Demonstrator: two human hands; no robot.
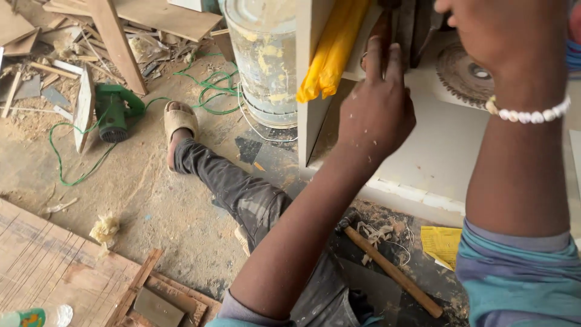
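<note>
Left hand (376, 109) is up inside the white cabinet (423, 163), fingers straight and pressed together, tips on a dark tool (404, 27) at the top of the compartment; whether they actually grip it I cannot tell, the tips are hidden by it. Right hand (490, 30) sits higher at the frame's top edge, bent at the wrist with a bead bracelet (528, 114) on it, and its fingers run out of view, so no call on what it holds. That tool looks like dark metal: probably stiff, heavy for its size, best taken by its body, well away from any edge. Just beside the right wrist lies a saw blade (463, 74), toothed all round; hard and sharp, one to lift by the centre hole or flat faces, never the rim. A yellow folded bundle (331, 51) hangs near the left hand, soft and light by the look. Below, a hammer (390, 271) lies on the dusty floor (151, 200) by a yellow paper (442, 245); balanced toward the head, hold it low on the wooden handle. Further out: a paint-spattered bucket (263, 60), a green power tool (115, 109) with its green cord (209, 91), and wood offcuts.
</note>
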